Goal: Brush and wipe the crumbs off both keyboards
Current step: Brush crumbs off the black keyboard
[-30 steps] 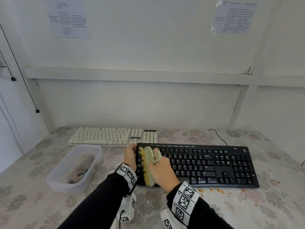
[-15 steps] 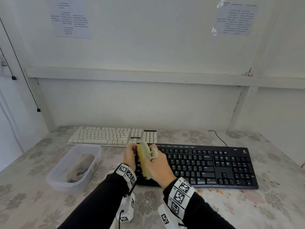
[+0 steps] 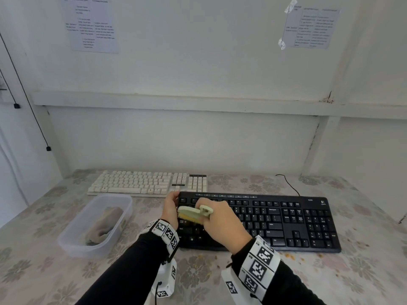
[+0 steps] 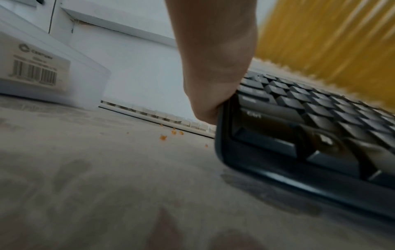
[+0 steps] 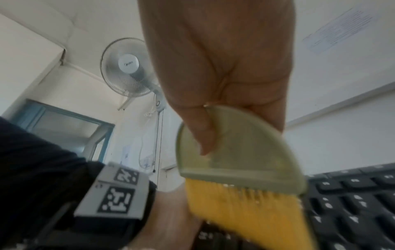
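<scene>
The black plastic full-size keyboard (image 3: 259,221) on the floral-clothed table (image 3: 44,271) is steadied at its left end by the left hand (image 3: 170,209), curled round its edge, so that it cannot slide while the pale-green-backed, yellow-bristled brush (image 3: 190,213), clasped in the right hand (image 3: 222,223), is drawn across the keys.

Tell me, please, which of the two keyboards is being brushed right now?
The black keyboard, nearer the person: the right hand holds the brush on its left end. The white keyboard lies untouched behind.
</scene>
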A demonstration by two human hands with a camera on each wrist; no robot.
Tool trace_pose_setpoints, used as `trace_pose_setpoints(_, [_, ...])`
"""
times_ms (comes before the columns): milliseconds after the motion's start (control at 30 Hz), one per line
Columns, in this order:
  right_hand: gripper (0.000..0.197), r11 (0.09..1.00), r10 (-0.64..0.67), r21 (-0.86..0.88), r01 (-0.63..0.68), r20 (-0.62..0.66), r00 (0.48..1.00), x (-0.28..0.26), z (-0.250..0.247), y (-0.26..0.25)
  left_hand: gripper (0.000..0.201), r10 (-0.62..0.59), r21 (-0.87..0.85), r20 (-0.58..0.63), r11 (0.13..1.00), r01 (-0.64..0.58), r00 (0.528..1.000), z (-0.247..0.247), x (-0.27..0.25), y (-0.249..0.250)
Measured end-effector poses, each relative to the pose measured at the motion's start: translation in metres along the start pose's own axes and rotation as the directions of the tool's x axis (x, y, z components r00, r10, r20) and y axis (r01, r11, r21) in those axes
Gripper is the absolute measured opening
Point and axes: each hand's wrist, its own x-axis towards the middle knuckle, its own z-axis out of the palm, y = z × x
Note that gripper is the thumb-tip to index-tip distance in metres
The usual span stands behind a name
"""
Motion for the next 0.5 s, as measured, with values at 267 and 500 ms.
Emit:
trace_pose_setpoints(267, [0.031,0.992,0.121,0.018,-0.122,0.069,0.99,-0.007,-0.007,0.039,0.033,-0.055,-0.008,0.032,0.998,0.055,0.998,0.001,-0.003,-0.001])
trace_pose_setpoints(500, [0.037,0.896,0.416,-0.154,-0.417,-0.035,0.909,-0.033,-0.053,0.08,0.031,-0.042,-0.013,0.033,0.999,0.042,0.999,0.002,-0.007,0.002])
